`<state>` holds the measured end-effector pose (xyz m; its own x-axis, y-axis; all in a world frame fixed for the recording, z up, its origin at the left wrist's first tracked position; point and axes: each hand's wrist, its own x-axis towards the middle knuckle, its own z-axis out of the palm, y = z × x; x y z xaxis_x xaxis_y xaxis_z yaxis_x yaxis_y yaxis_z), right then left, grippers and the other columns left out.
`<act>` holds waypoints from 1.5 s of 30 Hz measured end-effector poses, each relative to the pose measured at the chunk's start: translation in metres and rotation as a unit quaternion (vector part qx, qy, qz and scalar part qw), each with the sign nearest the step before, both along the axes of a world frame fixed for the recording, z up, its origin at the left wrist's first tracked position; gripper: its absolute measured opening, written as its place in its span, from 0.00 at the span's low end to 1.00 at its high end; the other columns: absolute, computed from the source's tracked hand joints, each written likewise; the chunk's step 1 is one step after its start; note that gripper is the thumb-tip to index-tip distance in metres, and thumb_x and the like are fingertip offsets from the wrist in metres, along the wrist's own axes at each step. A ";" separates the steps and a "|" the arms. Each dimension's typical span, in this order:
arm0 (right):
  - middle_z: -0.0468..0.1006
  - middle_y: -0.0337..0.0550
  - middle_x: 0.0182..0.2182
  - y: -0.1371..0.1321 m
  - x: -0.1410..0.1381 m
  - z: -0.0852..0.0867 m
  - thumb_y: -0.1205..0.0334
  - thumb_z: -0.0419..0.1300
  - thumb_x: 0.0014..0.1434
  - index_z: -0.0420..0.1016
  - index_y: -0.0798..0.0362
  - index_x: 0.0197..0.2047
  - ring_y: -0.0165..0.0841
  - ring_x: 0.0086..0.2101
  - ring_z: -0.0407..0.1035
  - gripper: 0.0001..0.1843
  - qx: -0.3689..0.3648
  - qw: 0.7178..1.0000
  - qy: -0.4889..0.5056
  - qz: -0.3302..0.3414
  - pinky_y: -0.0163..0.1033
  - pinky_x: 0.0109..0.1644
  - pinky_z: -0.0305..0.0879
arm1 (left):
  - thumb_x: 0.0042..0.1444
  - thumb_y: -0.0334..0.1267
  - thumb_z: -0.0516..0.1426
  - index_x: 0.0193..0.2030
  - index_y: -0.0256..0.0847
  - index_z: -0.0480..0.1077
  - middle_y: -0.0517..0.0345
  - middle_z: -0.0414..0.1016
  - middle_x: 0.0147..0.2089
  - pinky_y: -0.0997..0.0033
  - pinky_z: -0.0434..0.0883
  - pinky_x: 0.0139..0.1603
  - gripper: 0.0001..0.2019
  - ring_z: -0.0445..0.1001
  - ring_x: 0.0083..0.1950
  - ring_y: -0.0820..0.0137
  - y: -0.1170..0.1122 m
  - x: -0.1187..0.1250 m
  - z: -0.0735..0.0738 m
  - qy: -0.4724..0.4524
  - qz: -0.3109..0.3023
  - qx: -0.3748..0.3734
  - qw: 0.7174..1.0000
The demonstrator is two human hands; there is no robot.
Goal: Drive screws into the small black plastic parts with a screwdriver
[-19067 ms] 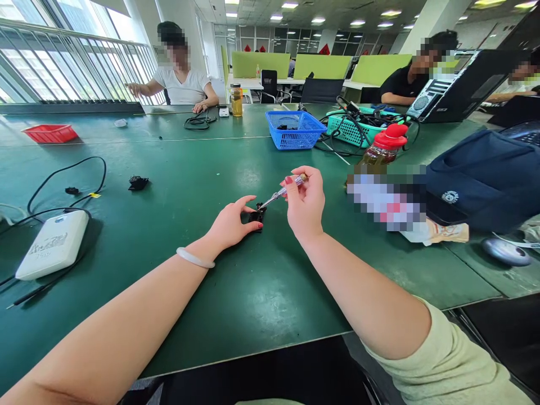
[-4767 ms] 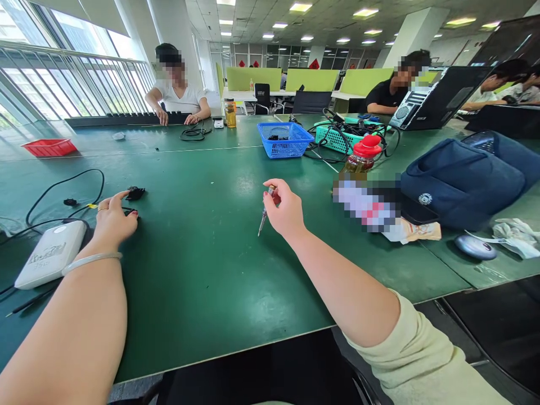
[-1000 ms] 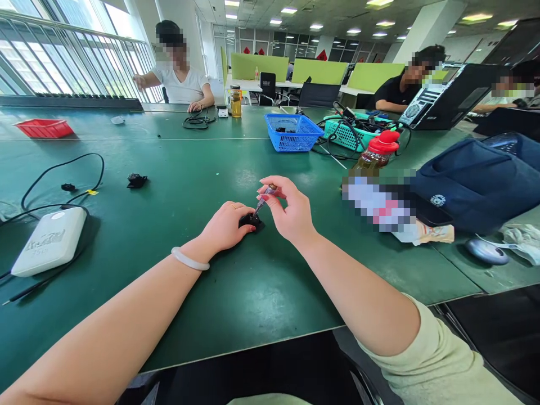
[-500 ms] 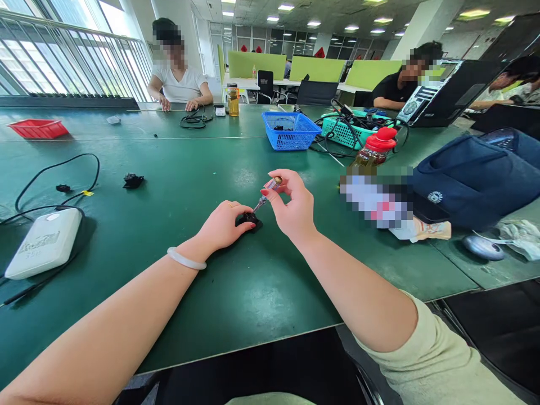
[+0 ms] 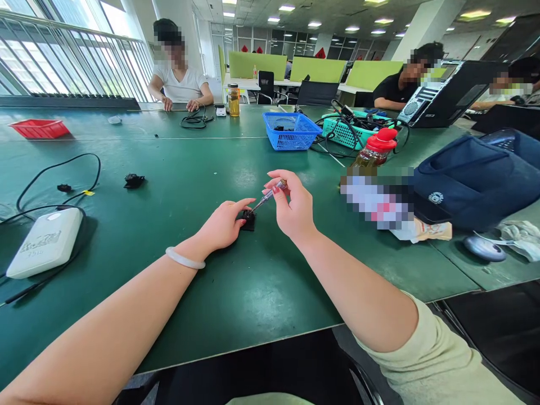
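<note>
A small black part (image 5: 248,220) lies on the green table (image 5: 270,270) in front of me; its exact kind is too small to make out. My left hand (image 5: 224,224) steadies it from the left, thumb and fingers on either side. In my right hand (image 5: 294,203) is a screwdriver (image 5: 270,194), pinched near the top of its handle. The tool slants down to the left, and its tip meets the top of the black part. Farther left, a similar black part (image 5: 134,180) rests on the table, away from both hands.
At left are a white box-shaped device (image 5: 45,243) with black cables and a red tray (image 5: 40,128). A blue basket (image 5: 291,132), a green basket (image 5: 348,132) and a red-capped bottle (image 5: 375,149) stand ahead right. A navy bag (image 5: 472,180) and a mouse (image 5: 484,248) lie right. People sit across.
The screwdriver now leans more to the right, its handle end shifted right with my right hand. My left fingers have loosened and straightened, and more of the black part shows.
</note>
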<state>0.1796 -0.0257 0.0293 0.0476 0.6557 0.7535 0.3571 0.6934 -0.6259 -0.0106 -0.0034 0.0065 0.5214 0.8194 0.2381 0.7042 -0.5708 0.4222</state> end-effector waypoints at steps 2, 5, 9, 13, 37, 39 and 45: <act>0.79 0.38 0.36 0.000 0.000 0.000 0.63 0.50 0.67 0.69 0.46 0.49 0.31 0.35 0.76 0.10 0.009 1.000 0.006 -0.009 0.43 0.46 0.74 | 0.60 0.36 0.54 0.68 0.45 0.60 0.53 0.77 0.56 0.50 0.63 0.64 0.28 0.68 0.60 0.58 -0.001 0.000 0.001 -0.005 -0.002 -0.010 1.000; 0.79 0.38 0.36 0.001 0.001 -0.001 0.62 0.50 0.67 0.69 0.46 0.49 0.31 0.35 0.76 0.10 0.009 1.000 0.011 -0.020 0.43 0.46 0.74 | 0.59 0.43 0.57 0.69 0.45 0.58 0.53 0.77 0.57 0.50 0.63 0.64 0.31 0.68 0.61 0.57 -0.001 0.001 0.002 -0.007 -0.002 -0.021 1.000; 0.78 0.37 0.35 0.001 0.001 -0.001 0.62 0.53 0.66 0.70 0.46 0.49 0.31 0.35 0.76 0.09 -0.007 1.000 0.011 -0.025 0.43 0.45 0.74 | 0.60 0.41 0.57 0.68 0.46 0.61 0.54 0.78 0.55 0.50 0.64 0.63 0.28 0.69 0.59 0.58 -0.001 0.002 0.002 0.001 0.007 -0.017 1.000; 0.77 0.38 0.35 0.001 0.001 0.000 0.63 0.53 0.65 0.70 0.46 0.49 0.32 0.35 0.76 0.10 -0.011 0.999 0.019 -0.042 0.43 0.45 0.74 | 0.61 0.41 0.56 0.67 0.46 0.63 0.53 0.78 0.54 0.51 0.66 0.61 0.27 0.70 0.57 0.58 -0.001 0.002 0.002 0.010 0.005 -0.004 1.000; 0.74 0.36 0.31 0.020 0.008 -0.009 0.59 0.58 0.61 0.70 0.48 0.43 0.33 0.35 0.76 0.07 -0.132 0.974 0.159 -0.092 0.42 0.43 0.71 | 0.62 0.42 0.55 0.56 0.44 0.74 0.54 0.79 0.54 0.56 0.67 0.62 0.18 0.72 0.57 0.58 0.004 -0.001 0.002 0.021 -0.012 0.003 1.000; 0.73 0.35 0.31 0.022 0.009 -0.010 0.59 0.59 0.60 0.70 0.48 0.42 0.32 0.34 0.75 0.07 -0.132 0.973 0.160 -0.097 0.42 0.43 0.71 | 0.62 0.42 0.55 0.56 0.44 0.74 0.54 0.79 0.54 0.56 0.67 0.62 0.18 0.72 0.56 0.58 0.004 0.000 0.002 0.024 -0.012 0.003 1.000; 0.74 0.35 0.31 0.018 0.008 -0.008 0.57 0.60 0.59 0.70 0.47 0.42 0.31 0.31 0.73 0.08 -0.118 0.978 0.131 -0.112 0.40 0.41 0.71 | 0.61 0.42 0.56 0.56 0.45 0.74 0.55 0.79 0.53 0.57 0.68 0.61 0.18 0.72 0.56 0.59 0.003 0.000 0.003 0.027 -0.006 -0.002 1.000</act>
<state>0.1874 -0.0074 0.0217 0.3806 0.7606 0.5259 0.2900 0.4419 -0.8489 -0.0108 -0.0001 0.0100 0.5427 0.8143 0.2061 0.7197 -0.5773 0.3856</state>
